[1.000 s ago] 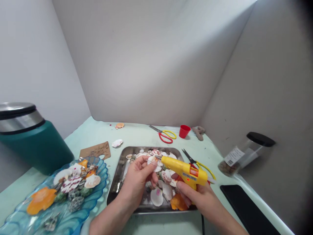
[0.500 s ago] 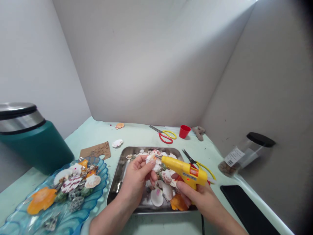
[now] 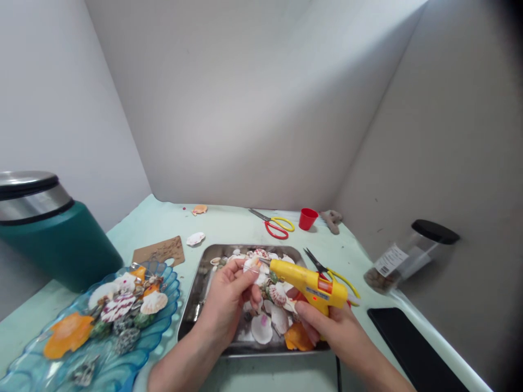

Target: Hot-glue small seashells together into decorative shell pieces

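Note:
My left hand (image 3: 233, 288) pinches a small white seashell (image 3: 251, 265) between thumb and fingers, over the metal tray. Wrapped round the handle of a yellow hot glue gun (image 3: 304, 280) is my right hand (image 3: 324, 321). The gun's nozzle points left and reaches the shell's edge; whether it touches cannot be made out. A red light glows on the gun's side. Below both hands, the tray (image 3: 192, 310) holds many shells, among them a round white shell (image 3: 261, 328) and an orange one (image 3: 299, 337).
A blue scalloped dish (image 3: 163, 326) of shells and stones lies left, beside a green flask (image 3: 61, 239). Behind the tray are scissors (image 3: 273, 223) and a red cup (image 3: 308, 219). More scissors (image 3: 322, 267), a jar (image 3: 408, 258) and a black slab (image 3: 412, 348) are at right.
Almost nothing differs. Both hands keep the shell and glue gun in the same place, with the nozzle still at the shell; the view has shifted very slightly.

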`<state>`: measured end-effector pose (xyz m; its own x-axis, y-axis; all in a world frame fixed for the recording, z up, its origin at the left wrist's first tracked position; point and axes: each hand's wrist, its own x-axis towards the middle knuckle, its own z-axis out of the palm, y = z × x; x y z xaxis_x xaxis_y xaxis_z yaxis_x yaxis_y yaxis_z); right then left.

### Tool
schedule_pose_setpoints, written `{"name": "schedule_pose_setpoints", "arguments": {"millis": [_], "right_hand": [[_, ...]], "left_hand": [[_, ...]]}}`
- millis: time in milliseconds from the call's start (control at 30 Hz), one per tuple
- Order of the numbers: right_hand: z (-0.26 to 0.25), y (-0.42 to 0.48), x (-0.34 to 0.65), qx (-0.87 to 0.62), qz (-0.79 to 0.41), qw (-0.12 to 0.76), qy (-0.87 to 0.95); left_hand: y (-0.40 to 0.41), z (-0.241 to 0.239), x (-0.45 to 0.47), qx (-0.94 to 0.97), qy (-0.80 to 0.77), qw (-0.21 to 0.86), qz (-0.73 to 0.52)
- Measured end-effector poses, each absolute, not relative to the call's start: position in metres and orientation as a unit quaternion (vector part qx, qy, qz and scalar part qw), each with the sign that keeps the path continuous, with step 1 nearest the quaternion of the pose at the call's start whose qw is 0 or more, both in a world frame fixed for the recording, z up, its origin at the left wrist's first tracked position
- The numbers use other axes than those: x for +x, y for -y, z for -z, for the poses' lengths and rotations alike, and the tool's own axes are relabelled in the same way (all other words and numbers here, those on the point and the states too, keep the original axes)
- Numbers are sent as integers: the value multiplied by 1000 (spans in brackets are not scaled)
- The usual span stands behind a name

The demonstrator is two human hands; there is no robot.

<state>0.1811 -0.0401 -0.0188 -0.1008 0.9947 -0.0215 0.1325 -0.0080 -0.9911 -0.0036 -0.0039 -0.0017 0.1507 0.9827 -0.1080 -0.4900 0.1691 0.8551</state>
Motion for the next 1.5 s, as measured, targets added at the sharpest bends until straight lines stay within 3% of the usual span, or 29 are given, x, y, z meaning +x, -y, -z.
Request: {"name": "schedule_pose_setpoints", "arguments": {"millis": [433, 767, 1100, 1500], "right_hand": [[15, 41, 180, -521, -493, 444, 537], [16, 38, 177, -487, -502, 516, 495], [-1, 43, 153, -498, -401, 582, 502], [5, 44, 152, -542, -368, 562, 505]], "left_hand": [[2, 0, -2, 328, -358, 675, -555], [4, -2, -1, 342, -368, 657, -562], [22, 3, 15, 397, -375, 676, -495], [25, 1, 18, 369, -396, 696, -472]]}}
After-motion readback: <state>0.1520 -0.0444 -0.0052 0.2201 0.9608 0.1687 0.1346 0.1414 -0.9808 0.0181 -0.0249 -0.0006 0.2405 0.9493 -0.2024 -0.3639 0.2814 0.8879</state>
